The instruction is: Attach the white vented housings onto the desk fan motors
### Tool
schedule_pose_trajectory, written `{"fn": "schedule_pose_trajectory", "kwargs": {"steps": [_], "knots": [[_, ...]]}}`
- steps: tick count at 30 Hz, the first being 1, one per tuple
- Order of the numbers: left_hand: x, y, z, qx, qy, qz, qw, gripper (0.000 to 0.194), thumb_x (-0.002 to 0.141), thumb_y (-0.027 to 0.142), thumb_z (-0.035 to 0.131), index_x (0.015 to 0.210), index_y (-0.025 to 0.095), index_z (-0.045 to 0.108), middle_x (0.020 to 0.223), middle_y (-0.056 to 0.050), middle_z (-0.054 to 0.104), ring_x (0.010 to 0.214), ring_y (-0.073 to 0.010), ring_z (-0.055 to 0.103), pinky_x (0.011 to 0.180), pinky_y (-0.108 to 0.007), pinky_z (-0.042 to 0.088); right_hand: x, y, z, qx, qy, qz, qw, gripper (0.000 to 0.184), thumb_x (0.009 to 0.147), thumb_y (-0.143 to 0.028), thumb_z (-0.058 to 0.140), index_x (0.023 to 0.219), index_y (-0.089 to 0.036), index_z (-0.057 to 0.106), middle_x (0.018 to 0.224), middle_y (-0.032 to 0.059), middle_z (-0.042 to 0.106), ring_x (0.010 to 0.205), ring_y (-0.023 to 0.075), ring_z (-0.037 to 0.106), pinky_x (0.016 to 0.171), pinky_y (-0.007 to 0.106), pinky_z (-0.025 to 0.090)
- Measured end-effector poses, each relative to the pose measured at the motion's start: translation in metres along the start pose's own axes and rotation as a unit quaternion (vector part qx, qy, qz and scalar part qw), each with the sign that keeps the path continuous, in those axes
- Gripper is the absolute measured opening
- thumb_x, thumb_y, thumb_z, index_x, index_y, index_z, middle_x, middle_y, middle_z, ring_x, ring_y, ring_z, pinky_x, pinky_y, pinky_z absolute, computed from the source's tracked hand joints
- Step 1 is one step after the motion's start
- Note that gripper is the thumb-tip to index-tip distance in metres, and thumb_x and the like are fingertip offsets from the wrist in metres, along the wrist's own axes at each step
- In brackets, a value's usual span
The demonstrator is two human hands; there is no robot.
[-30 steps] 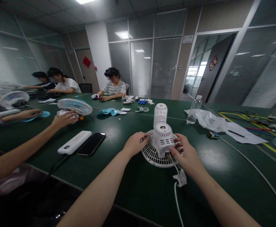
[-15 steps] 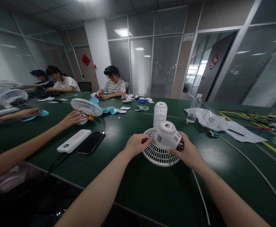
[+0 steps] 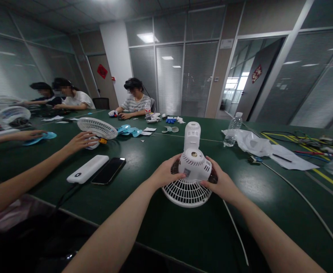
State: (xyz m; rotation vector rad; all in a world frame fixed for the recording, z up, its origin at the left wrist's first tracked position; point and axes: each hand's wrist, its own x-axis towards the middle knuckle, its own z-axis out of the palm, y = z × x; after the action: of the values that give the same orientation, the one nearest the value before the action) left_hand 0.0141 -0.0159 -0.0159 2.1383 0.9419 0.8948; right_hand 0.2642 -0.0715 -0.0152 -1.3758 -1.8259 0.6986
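A white electric fan point(image 3: 194, 167) lies grille-down on the green table in front of me, its vented motor housing facing up. The round grille point(image 3: 187, 194) spreads out beneath the housing, and the fan's white neck or base part point(image 3: 192, 135) points away from me. My left hand point(image 3: 166, 171) grips the housing's left side, thumb toward the front. On the opposite side my right hand point(image 3: 219, 179) holds the housing, its fingertips partly hidden behind it. A white cord point(image 3: 236, 233) runs from near the fan toward the table's front edge.
To the left lie a white power bank point(image 3: 88, 168) and a black phone point(image 3: 109, 171). Beyond them a co-worker's hand point(image 3: 83, 141) touches another fan point(image 3: 98, 128). At right are a water bottle point(image 3: 234, 129), a white plastic bag point(image 3: 253, 142) and tangled cables point(image 3: 314, 144). Blue fan blades point(image 3: 129, 131) lie farther back.
My left hand has come onto the housing and now grips it. The fan has shifted slightly left and toward me. The co-worker's blue blades have been set down on the table.
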Motion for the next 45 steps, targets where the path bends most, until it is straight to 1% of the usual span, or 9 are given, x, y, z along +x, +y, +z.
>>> {"fn": "schedule_pose_trajectory", "kwargs": {"steps": [17, 24, 29, 32, 35, 38, 40, 42, 45], "knots": [[0.002, -0.006, 0.004, 0.044, 0.026, -0.004, 0.999, 0.086, 0.063, 0.041, 0.078, 0.137, 0.026, 0.037, 0.127, -0.011, 0.054, 0.116, -0.0308, 0.053, 0.095, -0.053, 0.043, 0.001, 0.01, -0.001, -0.018, 0.0, -0.021, 1.0, 0.084, 0.075, -0.027, 0.066, 0.146, -0.027, 0.02, 0.144, 0.0091, 0.043, 0.129, 0.026, 0.045, 0.108, 0.049, 0.034], [0.001, -0.005, 0.003, 0.05, 0.028, 0.005, 0.998, 0.091, 0.062, 0.04, 0.079, 0.139, 0.027, 0.032, 0.131, -0.011, 0.052, 0.121, -0.0308, 0.049, 0.1, -0.051, 0.039, 0.001, 0.001, -0.011, -0.06, 0.016, 0.012, 0.998, 0.094, 0.065, -0.029, 0.075, 0.144, -0.023, 0.024, 0.129, 0.0118, 0.056, 0.118, 0.0288, 0.055, 0.1, 0.048, 0.042], [-0.001, -0.002, 0.003, 0.101, 0.071, -0.003, 0.992, 0.052, 0.066, 0.042, 0.076, 0.109, 0.022, 0.054, 0.109, -0.006, 0.059, 0.1, -0.0247, 0.057, 0.085, -0.041, 0.048, -0.001, 0.004, -0.009, -0.14, 0.074, 0.012, 0.987, 0.082, 0.06, -0.034, 0.078, 0.132, -0.021, 0.041, 0.126, 0.0114, 0.056, 0.114, 0.0307, 0.055, 0.096, 0.047, 0.044], [-0.002, 0.002, 0.004, 0.134, 0.022, 0.014, 0.991, 0.034, 0.07, 0.043, 0.072, 0.09, 0.02, 0.058, 0.094, -0.003, 0.061, 0.086, -0.021, 0.057, 0.075, -0.037, 0.049, -0.002, 0.005, -0.008, -0.155, 0.093, 0.032, 0.983, 0.077, 0.057, -0.036, 0.079, 0.125, -0.019, 0.047, 0.123, 0.013, 0.056, 0.112, 0.0319, 0.055, 0.094, 0.047, 0.046], [-0.001, 0.003, 0.003, 0.155, -0.015, 0.04, 0.987, 0.032, 0.071, 0.043, 0.072, 0.091, 0.021, 0.06, 0.096, -0.003, 0.062, 0.09, -0.0227, 0.057, 0.078, -0.039, 0.048, -0.005, -0.003, -0.016, -0.12, 0.032, 0.041, 0.991, 0.063, 0.061, -0.032, 0.074, 0.119, -0.019, 0.053, 0.118, 0.0131, 0.058, 0.105, 0.03, 0.059, 0.088, 0.044, 0.05], [0.001, 0.0, 0.001, 0.174, -0.003, 0.04, 0.984, 0.029, 0.075, 0.039, 0.068, 0.098, 0.022, 0.062, 0.102, -0.005, 0.062, 0.096, -0.0247, 0.057, 0.085, -0.043, 0.047, -0.007, -0.014, -0.027, -0.064, -0.042, 0.039, 0.996, 0.04, 0.068, -0.018, 0.055, 0.107, -0.022, 0.064, 0.104, 0.0074, 0.066, 0.094, 0.0258, 0.063, 0.083, 0.041, 0.052], [0.002, -0.002, 0.001, 0.18, 0.009, 0.035, 0.983, 0.027, 0.078, 0.035, 0.065, 0.103, 0.023, 0.062, 0.105, -0.005, 0.062, 0.1, -0.025, 0.058, 0.09, -0.044, 0.046, -0.006, -0.017, -0.031, -0.031, -0.07, 0.05, 0.996, 0.042, 0.066, -0.012, 0.044, 0.097, -0.023, 0.069, 0.092, 0.0036, 0.07, 0.087, 0.0233, 0.066, 0.079, 0.039, 0.053], [0.003, -0.005, 0.001, 0.18, 0.02, 0.031, 0.983, 0.028, 0.081, 0.031, 0.062, 0.107, 0.023, 0.061, 0.109, -0.005, 0.063, 0.103, -0.0247, 0.058, 0.094, -0.043, 0.045, -0.004, -0.015, -0.031, -0.028, -0.076, 0.075, 0.994, 0.041, 0.067, -0.01, 0.039, 0.087, -0.023, 0.073, 0.082, 0.0025, 0.072, 0.078, 0.0219, 0.067, 0.075, 0.037, 0.053], [0.004, -0.009, 0.002, 0.182, 0.025, 0.021, 0.983, 0.029, 0.083, 0.028, 0.059, 0.112, 0.024, 0.061, 0.114, -0.005, 0.063, 0.107, -0.0239, 0.058, 0.097, -0.041, 0.044, -0.001, -0.008, -0.026, -0.107, 0.0, 0.061, 0.992, 0.036, 0.072, -0.013, 0.041, 0.085, -0.022, 0.073, 0.086, 0.0043, 0.071, 0.08, 0.022, 0.066, 0.077, 0.038, 0.052]]}}
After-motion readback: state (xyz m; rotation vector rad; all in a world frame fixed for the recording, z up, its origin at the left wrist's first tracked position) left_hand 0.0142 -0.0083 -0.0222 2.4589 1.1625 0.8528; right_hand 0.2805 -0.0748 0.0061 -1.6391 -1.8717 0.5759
